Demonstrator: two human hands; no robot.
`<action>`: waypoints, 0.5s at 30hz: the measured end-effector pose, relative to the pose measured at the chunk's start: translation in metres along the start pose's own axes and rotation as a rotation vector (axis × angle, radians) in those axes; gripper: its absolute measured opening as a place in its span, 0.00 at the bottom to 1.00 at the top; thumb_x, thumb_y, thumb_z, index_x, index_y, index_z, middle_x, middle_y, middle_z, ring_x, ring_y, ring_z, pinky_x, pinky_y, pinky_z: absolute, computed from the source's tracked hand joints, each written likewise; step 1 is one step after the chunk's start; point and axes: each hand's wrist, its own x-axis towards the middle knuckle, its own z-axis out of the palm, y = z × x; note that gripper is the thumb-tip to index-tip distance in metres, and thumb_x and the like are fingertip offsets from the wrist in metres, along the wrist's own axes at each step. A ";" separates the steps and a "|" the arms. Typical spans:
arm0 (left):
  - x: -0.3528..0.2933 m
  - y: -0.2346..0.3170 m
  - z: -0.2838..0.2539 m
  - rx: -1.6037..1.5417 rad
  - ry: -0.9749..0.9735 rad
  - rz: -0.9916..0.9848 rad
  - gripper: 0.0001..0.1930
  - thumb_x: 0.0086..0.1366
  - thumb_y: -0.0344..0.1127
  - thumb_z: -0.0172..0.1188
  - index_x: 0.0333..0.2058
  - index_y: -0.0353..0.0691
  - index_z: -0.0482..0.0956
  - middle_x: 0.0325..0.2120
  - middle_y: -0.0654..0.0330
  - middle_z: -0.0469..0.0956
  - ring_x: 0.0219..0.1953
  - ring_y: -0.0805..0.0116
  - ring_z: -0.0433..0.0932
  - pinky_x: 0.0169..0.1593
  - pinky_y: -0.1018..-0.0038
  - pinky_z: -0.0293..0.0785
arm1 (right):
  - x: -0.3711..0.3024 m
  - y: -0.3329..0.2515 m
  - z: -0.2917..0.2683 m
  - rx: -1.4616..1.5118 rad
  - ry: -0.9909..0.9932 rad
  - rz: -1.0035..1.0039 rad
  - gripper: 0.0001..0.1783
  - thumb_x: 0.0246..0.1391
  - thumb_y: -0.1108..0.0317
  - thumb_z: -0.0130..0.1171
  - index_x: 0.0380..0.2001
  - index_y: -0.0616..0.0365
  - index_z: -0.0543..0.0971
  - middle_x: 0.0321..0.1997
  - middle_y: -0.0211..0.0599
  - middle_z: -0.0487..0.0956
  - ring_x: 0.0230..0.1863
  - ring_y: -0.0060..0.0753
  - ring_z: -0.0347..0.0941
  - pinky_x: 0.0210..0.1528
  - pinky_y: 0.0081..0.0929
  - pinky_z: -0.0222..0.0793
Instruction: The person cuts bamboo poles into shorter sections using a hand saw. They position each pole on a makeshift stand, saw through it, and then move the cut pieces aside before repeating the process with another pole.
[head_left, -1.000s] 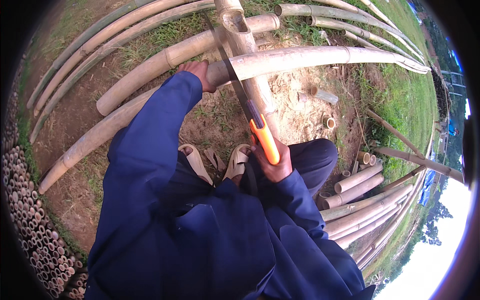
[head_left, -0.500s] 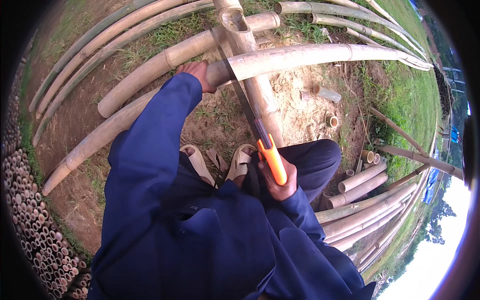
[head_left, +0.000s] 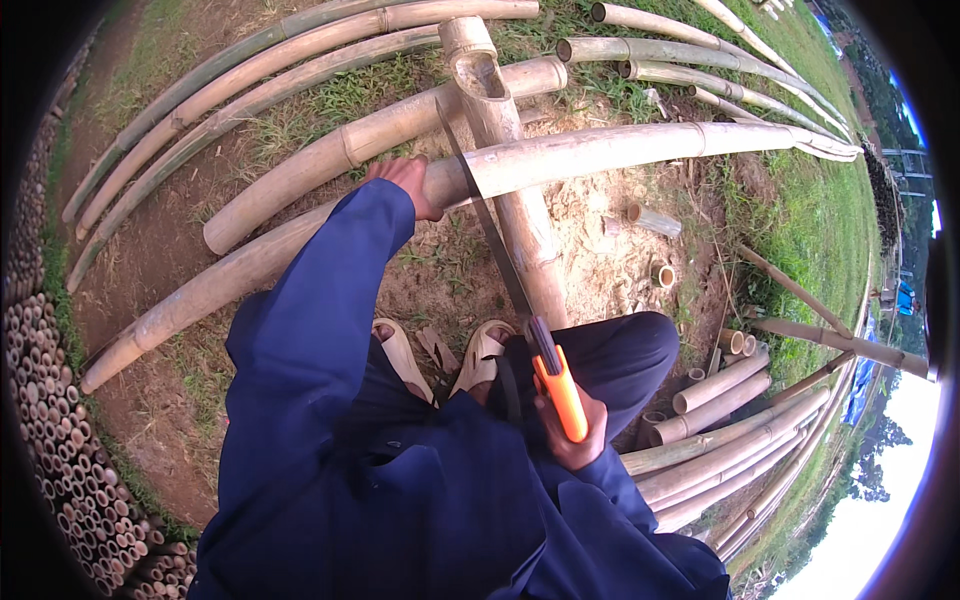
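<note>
A long pale bamboo pole runs across in front of me and lies over a thicker bamboo support. My left hand is wrapped round the pole, just left of the saw. In my right hand, low by my right knee, is the orange handle of a hand saw. Its long dark blade slants up and away, crossing the pole close to the left hand. How deep the blade sits in the pole I cannot tell. The support's far end has a notch cut in it.
Another bamboo pole lies beyond, also against the support. Short cut bamboo pieces lie on the sawdust-strewn ground. More poles are at the right, with a stack of bamboo ends at the far left. My sandals are below the pole.
My right hand has drawn the saw back toward me, its handle now lower and a little to the right. The left hand keeps its hold on the pole. The whole view has shifted slightly.
</note>
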 end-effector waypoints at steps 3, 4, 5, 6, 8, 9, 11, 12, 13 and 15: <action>0.008 0.006 -0.005 0.025 -0.025 0.001 0.41 0.43 0.56 0.77 0.52 0.34 0.80 0.44 0.45 0.85 0.49 0.47 0.85 0.58 0.55 0.79 | -0.028 -0.001 -0.002 -0.089 0.156 -0.149 0.17 0.61 0.74 0.63 0.52 0.65 0.83 0.36 0.46 0.87 0.39 0.32 0.87 0.42 0.28 0.79; 0.014 0.005 -0.006 0.021 -0.040 -0.021 0.41 0.43 0.57 0.77 0.52 0.34 0.80 0.44 0.45 0.85 0.49 0.47 0.85 0.58 0.55 0.79 | -0.006 0.011 0.003 -0.043 0.113 -0.140 0.16 0.61 0.74 0.64 0.51 0.65 0.83 0.36 0.47 0.86 0.38 0.33 0.87 0.42 0.28 0.78; 0.015 0.008 -0.003 0.011 -0.065 -0.031 0.41 0.43 0.57 0.77 0.52 0.34 0.80 0.44 0.44 0.85 0.49 0.47 0.85 0.58 0.55 0.79 | 0.035 0.004 0.011 -0.003 0.079 -0.117 0.15 0.61 0.73 0.64 0.50 0.66 0.83 0.36 0.48 0.86 0.37 0.33 0.86 0.41 0.28 0.78; 0.016 0.010 -0.002 0.008 -0.031 0.005 0.41 0.43 0.57 0.77 0.52 0.34 0.80 0.44 0.43 0.85 0.49 0.47 0.85 0.57 0.55 0.80 | 0.075 0.002 0.020 -0.005 0.020 -0.030 0.12 0.61 0.72 0.64 0.46 0.66 0.82 0.33 0.49 0.84 0.34 0.31 0.83 0.39 0.29 0.77; 0.017 0.012 -0.005 -0.011 -0.053 0.043 0.41 0.43 0.56 0.77 0.52 0.34 0.80 0.44 0.43 0.85 0.49 0.46 0.85 0.57 0.55 0.79 | 0.117 0.022 0.043 0.017 0.090 -0.130 0.11 0.61 0.72 0.65 0.44 0.66 0.81 0.29 0.45 0.82 0.29 0.28 0.78 0.36 0.29 0.75; 0.017 0.009 -0.011 -0.019 -0.049 0.046 0.41 0.43 0.56 0.77 0.52 0.33 0.80 0.44 0.43 0.85 0.49 0.46 0.85 0.58 0.55 0.79 | 0.123 0.023 0.045 0.030 0.086 -0.146 0.11 0.61 0.72 0.65 0.44 0.66 0.81 0.29 0.44 0.81 0.29 0.27 0.77 0.36 0.29 0.74; 0.004 0.002 0.002 -0.017 -0.040 0.042 0.41 0.43 0.56 0.77 0.52 0.33 0.80 0.44 0.43 0.85 0.50 0.46 0.85 0.58 0.55 0.79 | 0.092 0.021 0.041 0.041 0.067 -0.105 0.12 0.61 0.71 0.66 0.46 0.66 0.81 0.29 0.43 0.81 0.29 0.28 0.78 0.36 0.30 0.74; 0.007 -0.005 -0.005 -0.010 0.007 0.028 0.40 0.43 0.56 0.77 0.52 0.33 0.80 0.45 0.43 0.85 0.50 0.46 0.85 0.59 0.55 0.79 | 0.062 0.012 0.028 0.045 0.050 -0.119 0.14 0.61 0.71 0.66 0.48 0.66 0.81 0.30 0.43 0.82 0.29 0.30 0.79 0.36 0.30 0.75; 0.006 -0.004 -0.004 -0.011 -0.012 0.022 0.41 0.43 0.55 0.77 0.52 0.33 0.80 0.45 0.43 0.85 0.50 0.46 0.84 0.59 0.55 0.78 | 0.027 0.011 0.018 0.006 0.096 -0.141 0.17 0.60 0.72 0.66 0.51 0.65 0.82 0.33 0.46 0.85 0.35 0.35 0.85 0.40 0.31 0.78; 0.008 0.002 -0.007 0.001 -0.045 0.013 0.41 0.43 0.55 0.77 0.52 0.32 0.80 0.45 0.43 0.85 0.50 0.45 0.84 0.59 0.55 0.78 | -0.027 0.010 -0.005 -0.143 0.108 -0.162 0.20 0.59 0.73 0.65 0.55 0.65 0.82 0.43 0.50 0.88 0.44 0.40 0.88 0.47 0.33 0.81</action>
